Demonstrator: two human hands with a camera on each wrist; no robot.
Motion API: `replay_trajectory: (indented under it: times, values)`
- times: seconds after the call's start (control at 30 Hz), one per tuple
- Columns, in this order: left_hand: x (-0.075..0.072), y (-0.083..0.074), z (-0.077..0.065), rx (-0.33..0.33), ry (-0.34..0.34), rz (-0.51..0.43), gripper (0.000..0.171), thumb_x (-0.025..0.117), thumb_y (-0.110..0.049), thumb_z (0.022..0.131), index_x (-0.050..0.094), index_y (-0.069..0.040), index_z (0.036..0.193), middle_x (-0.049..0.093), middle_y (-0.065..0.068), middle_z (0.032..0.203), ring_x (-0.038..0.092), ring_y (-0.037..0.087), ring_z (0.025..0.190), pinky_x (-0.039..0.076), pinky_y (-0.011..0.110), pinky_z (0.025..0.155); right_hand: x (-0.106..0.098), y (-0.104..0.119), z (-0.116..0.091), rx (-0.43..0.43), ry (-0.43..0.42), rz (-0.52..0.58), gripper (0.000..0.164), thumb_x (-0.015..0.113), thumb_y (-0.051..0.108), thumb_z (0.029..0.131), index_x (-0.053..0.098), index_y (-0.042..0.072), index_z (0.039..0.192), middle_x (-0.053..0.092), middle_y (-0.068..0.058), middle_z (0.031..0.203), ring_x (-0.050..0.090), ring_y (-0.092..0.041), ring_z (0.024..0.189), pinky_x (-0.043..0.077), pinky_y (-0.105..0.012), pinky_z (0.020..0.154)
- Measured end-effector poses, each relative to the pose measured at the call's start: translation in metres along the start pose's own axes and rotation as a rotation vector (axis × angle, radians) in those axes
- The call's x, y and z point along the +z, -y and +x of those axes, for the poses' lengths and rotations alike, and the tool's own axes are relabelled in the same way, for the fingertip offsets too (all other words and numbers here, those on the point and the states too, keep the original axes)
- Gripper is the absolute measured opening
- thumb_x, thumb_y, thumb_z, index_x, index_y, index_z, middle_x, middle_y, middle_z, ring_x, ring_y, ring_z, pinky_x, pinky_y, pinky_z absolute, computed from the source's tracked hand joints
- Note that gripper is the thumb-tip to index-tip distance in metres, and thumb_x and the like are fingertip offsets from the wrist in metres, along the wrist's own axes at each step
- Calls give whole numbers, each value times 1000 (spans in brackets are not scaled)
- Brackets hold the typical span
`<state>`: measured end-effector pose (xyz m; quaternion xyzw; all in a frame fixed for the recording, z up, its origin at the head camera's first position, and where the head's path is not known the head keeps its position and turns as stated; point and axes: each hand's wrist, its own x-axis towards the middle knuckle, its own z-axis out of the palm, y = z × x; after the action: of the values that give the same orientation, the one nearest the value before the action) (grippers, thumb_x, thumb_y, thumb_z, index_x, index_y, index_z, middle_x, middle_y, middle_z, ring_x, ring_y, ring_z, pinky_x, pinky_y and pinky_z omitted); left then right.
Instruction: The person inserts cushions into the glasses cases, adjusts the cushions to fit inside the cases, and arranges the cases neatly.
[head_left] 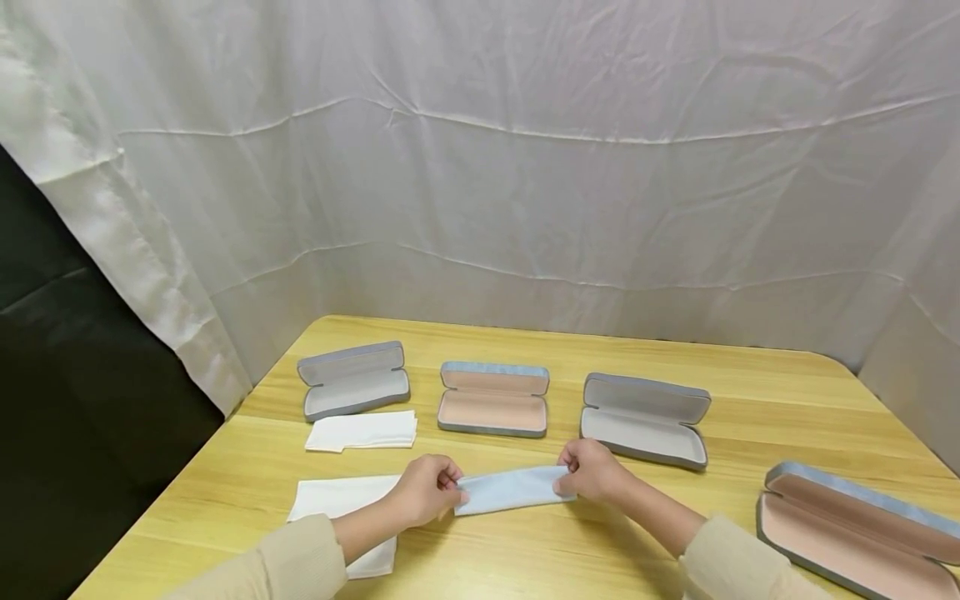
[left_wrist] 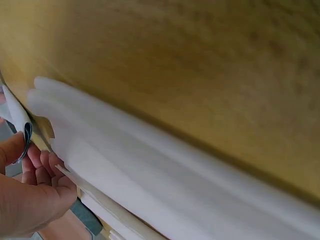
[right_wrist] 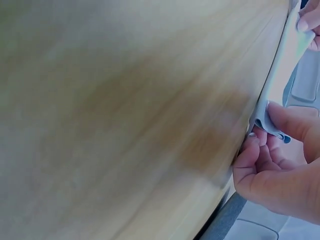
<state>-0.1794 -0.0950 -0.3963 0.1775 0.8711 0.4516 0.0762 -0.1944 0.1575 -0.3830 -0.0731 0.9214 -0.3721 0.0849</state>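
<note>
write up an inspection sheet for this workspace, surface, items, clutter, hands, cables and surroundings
Surface: wood-grain table
Items, cloths: folded light-blue cloth spans between the hands; far white cloth and near white cloth lie at left
Items, cases: back-left case, back-middle case, back-right case and front-right case, all open
Clutter: nothing seen
Hands: left hand and right hand pinch opposite ends of the light-blue cloth
Cables: nothing seen
Surroundings: pale curtain behind, dark panel at left
</note>
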Motion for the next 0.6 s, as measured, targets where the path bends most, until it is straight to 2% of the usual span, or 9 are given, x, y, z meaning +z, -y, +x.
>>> replay_trajectory:
  times: [0.13, 0.3, 0.47, 0.6]
  values:
    - [-3, 1, 2, -43, -20, -37, 14, 68, -4, 80, 60, 6, 86, 54, 3, 73, 46, 12, 69, 40, 17, 56, 0, 3, -2, 49, -31, 22, 18, 74, -3, 70, 56, 1, 74, 47, -3, 69, 42, -15, 67, 37, -24, 59]
    - [-8, -1, 4, -125, -83, -114, 14, 67, -4, 80, 61, 6, 87, 52, 2, 72, 45, 11, 66, 40, 17, 55, -2, 6, -2, 41, -61, 106, 12, 69, -2, 76, 59, -2, 81, 48, -3, 70, 43, -15, 67, 39, -24, 57]
    - [-14, -2, 9, -127, -147, -133, 14, 67, -3, 80, 61, 8, 86, 54, 3, 71, 46, 10, 66, 41, 18, 56, -6, 10, 2, 42, -102, 182, 10, 68, -1, 77, 60, -3, 82, 50, -3, 70, 43, -13, 67, 39, -23, 57]
    - [-20, -1, 18, -140, -200, -128, 12, 67, -2, 80, 61, 7, 84, 56, 4, 70, 48, 10, 65, 42, 18, 56, -8, 13, 7, 62, -138, 236, 12, 68, 2, 78, 57, 0, 76, 48, 1, 61, 44, -11, 60, 38, -22, 53]
